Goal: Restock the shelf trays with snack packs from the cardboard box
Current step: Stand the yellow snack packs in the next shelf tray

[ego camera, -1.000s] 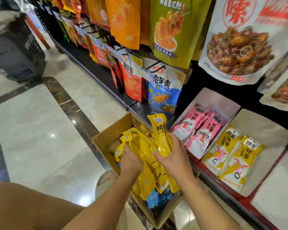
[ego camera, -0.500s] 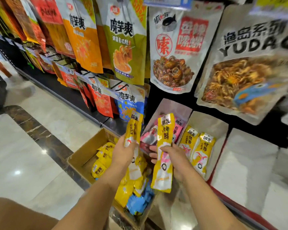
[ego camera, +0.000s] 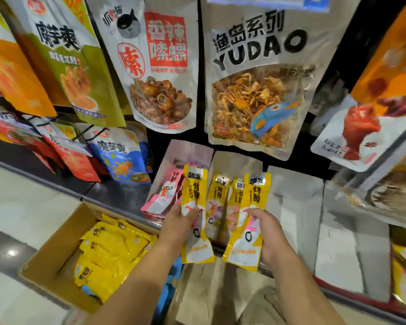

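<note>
Fingers of my left hand curl round one yellow snack pack, and my right hand grips a second yellow pack, both upright in front of the shelf tray where two more yellow packs lie. Just left of it I see a neighbouring tray holding pink packs. At lower left the cardboard box sits on the floor, with loose yellow packs piled inside.

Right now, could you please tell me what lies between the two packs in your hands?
In the head view, two more yellow packs lie in the tray between the left pack and the right pack.
</note>
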A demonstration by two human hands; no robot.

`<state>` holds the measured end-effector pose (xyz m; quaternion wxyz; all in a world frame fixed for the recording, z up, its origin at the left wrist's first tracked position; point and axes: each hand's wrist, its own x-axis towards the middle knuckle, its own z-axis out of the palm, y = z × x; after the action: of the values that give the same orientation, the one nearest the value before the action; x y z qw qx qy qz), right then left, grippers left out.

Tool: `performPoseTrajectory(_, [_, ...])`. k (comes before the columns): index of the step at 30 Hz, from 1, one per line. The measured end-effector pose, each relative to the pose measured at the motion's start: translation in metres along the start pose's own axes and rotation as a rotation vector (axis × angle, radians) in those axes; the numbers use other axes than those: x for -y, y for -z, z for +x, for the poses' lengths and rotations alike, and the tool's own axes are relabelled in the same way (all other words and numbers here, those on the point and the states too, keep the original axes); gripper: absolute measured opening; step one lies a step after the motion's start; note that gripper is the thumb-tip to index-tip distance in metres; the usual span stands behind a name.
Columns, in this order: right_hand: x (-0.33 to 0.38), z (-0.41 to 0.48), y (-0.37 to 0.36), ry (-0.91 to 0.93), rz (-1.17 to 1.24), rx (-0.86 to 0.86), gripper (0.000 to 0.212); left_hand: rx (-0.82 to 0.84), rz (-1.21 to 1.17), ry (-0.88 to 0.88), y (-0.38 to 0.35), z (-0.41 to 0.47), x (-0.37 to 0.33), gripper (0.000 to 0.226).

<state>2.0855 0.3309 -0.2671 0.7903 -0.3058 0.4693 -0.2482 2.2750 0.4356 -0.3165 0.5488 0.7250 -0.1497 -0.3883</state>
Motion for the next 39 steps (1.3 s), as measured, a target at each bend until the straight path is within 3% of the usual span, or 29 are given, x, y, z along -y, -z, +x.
performPoseTrajectory(3, [0.007,0.007,0.02,0.015,0.022,-0.073,0.024,0.029,0.033,-0.001,-0.025,0.013,0.005,0.027])
performPoseTrajectory(7, [0.012,0.014,0.04,-0.011,0.108,-0.091,0.067,0.046,0.135,-0.023,-0.058,0.03,0.007,0.023])
performPoseTrajectory(8, [0.014,0.014,0.041,-0.019,0.118,-0.07,0.065,0.052,0.17,-0.013,-0.064,0.036,0.009,0.019])
performPoseTrajectory(12, [0.016,0.02,0.055,0.025,0.181,-0.065,0.021,0.13,0.22,0.021,-0.091,0.057,0.016,0.021])
performPoseTrajectory(14, [0.017,0.022,0.057,0.043,0.222,-0.078,0.018,0.144,0.225,0.049,-0.103,0.065,0.019,0.034])
performPoseTrajectory(15, [0.017,0.025,0.059,0.048,0.227,-0.083,0.016,0.139,0.208,0.054,-0.107,0.068,0.021,0.029])
performPoseTrajectory(17, [0.015,0.033,0.062,0.043,0.238,-0.083,0.026,0.13,0.199,0.052,-0.117,0.072,0.026,0.025])
performPoseTrajectory(19, [0.013,0.038,0.063,0.03,0.247,-0.069,0.044,0.12,0.222,0.045,-0.126,0.081,0.04,0.039])
performPoseTrajectory(20, [0.013,0.04,0.063,0.021,0.246,-0.062,0.045,0.122,0.282,0.036,-0.129,0.083,0.046,0.041])
performPoseTrajectory(23, [0.013,0.047,0.066,0.009,0.263,-0.046,0.043,0.124,0.451,-0.012,-0.133,0.072,0.044,0.013])
performPoseTrajectory(26, [0.012,0.051,0.064,-0.025,0.268,-0.031,0.042,0.117,0.635,-0.098,-0.132,0.072,0.054,0.027])
performPoseTrajectory(30, [0.011,0.054,0.056,-0.035,0.284,-0.036,0.041,0.138,0.768,-0.148,-0.125,0.074,0.046,0.03])
performPoseTrajectory(36, [0.011,0.051,0.038,-0.022,0.284,-0.021,0.038,-0.09,0.779,-0.45,-0.088,0.066,0.012,0.031])
performPoseTrajectory(39, [0.009,0.049,0.032,-0.014,0.222,-0.034,0.031,-0.197,0.815,-0.48,-0.065,0.071,0.005,0.04])
